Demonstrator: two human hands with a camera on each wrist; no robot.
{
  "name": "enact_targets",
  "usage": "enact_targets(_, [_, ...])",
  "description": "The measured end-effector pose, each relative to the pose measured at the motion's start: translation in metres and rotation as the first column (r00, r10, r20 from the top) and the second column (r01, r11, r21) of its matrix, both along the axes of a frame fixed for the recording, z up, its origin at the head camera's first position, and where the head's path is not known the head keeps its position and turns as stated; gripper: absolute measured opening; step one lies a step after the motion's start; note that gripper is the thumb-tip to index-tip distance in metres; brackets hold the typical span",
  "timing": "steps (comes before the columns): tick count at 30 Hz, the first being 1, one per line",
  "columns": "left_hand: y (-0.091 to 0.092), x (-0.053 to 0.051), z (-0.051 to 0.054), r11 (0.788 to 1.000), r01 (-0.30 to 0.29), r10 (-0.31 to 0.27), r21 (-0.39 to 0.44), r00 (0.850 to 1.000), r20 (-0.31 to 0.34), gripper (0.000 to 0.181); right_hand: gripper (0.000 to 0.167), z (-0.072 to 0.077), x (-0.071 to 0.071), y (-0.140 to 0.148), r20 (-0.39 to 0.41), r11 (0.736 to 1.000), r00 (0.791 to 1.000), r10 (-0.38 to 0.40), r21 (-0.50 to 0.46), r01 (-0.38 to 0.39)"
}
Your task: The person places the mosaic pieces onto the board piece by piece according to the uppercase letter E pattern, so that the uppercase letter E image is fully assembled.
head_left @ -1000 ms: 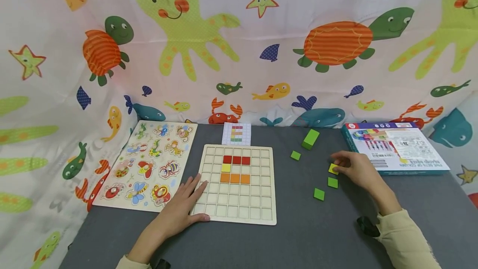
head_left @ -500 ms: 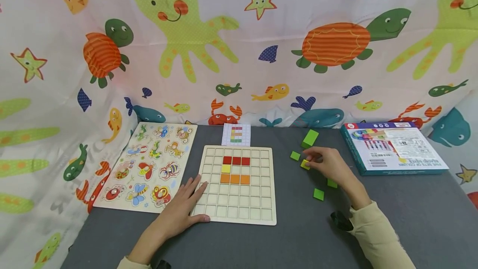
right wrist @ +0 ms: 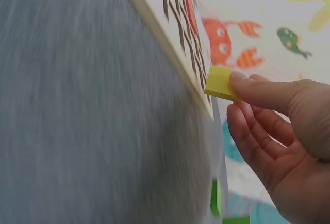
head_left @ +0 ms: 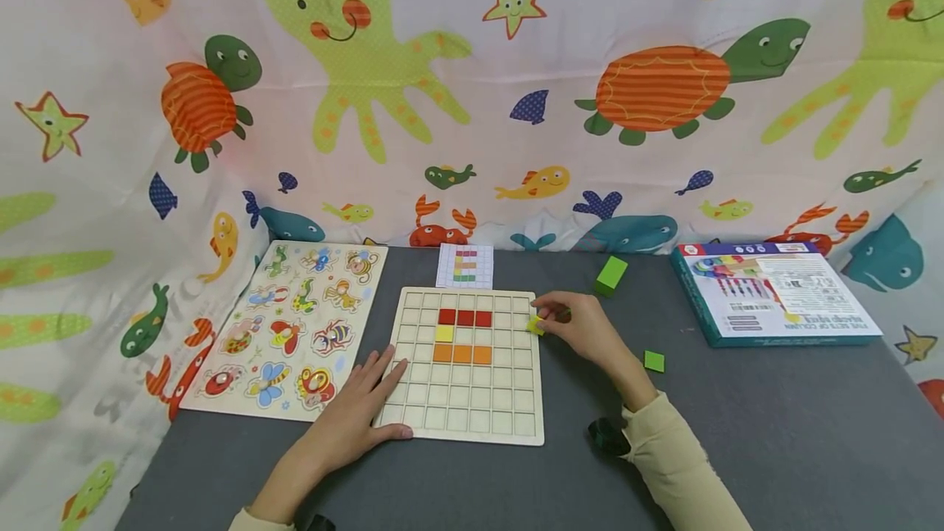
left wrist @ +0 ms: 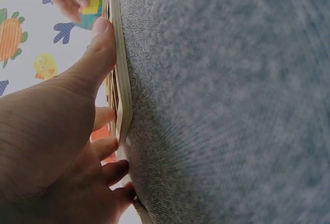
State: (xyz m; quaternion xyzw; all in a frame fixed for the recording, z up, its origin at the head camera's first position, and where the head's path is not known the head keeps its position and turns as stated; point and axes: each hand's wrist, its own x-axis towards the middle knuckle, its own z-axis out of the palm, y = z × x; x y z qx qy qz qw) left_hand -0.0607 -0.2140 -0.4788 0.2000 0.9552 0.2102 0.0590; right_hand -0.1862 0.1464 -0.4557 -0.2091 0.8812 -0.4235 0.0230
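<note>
My right hand (head_left: 583,328) pinches a small yellow square tile (right wrist: 218,82) between thumb and fingertips, at the right edge of a pale wooden grid board (head_left: 509,392). On the board lie a row of red tiles (head_left: 465,318), one yellow tile (head_left: 445,333) below its left end and a row of orange tiles (head_left: 461,354) under that. My left hand (head_left: 352,404) rests with fingers spread on the board's left edge. The left wrist view shows its thumb (left wrist: 98,53) along the board's side.
A pattern card (head_left: 465,266) lies behind the board. An insect picture board (head_left: 288,326) is at left, a flat box (head_left: 782,293) at right. A green block (head_left: 610,275) and a green tile (head_left: 654,361) lie on the grey table. A printed cloth (head_left: 472,105) hangs behind.
My right hand has carried the yellow tile leftward from beside the green tiles to the grid board's right edge. Its hand and arm now cover some green tiles. The left hand stays put.
</note>
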Motion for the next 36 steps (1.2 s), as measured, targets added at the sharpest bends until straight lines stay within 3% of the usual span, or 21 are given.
enact_targets(7, [0.002, 0.0, 0.001, 1.0, 0.005, -0.005, 0.005, 1.0, 0.015, 0.095, 0.023, 0.001, 0.006, -0.032, -0.007, 0.998, 0.999, 0.037, -0.058, -0.038])
enact_targets(19, [0.005, -0.002, 0.004, 1.0, 0.013, -0.013, 0.022, 1.0, -0.024, 0.093, 0.022, 0.0, 0.019, -0.083, -0.011, 0.989, 0.99, 0.139, -0.051, -0.14])
enact_targets(36, [0.0, 0.0, 0.001, 1.0, 0.0, 0.0, 0.011, 1.0, 0.01, 0.093, 0.021, -0.004, 0.029, -0.12, 0.084, 0.956, 0.954, 0.286, -0.091, -0.279])
